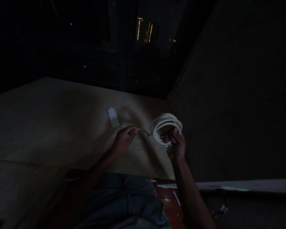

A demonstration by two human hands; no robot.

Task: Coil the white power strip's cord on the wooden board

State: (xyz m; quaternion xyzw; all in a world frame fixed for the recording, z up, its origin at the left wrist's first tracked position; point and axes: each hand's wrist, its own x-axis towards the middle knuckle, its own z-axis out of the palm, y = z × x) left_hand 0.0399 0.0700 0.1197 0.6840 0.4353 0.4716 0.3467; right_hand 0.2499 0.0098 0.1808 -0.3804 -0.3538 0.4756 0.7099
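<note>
The scene is very dark. My right hand is closed around a coil of white cable, several loops held upright above the tabletop. A loose stretch of the same cable runs left to my left hand, which pinches it between closed fingers. Beyond the left hand the cable ends in a small white rectangular adapter lying flat on the wooden tabletop.
A dark wall rises just right of the coil. Behind the table is a dark window with distant lights. My lap in grey-blue trousers shows below, with a reddish floor and a pale ledge at right.
</note>
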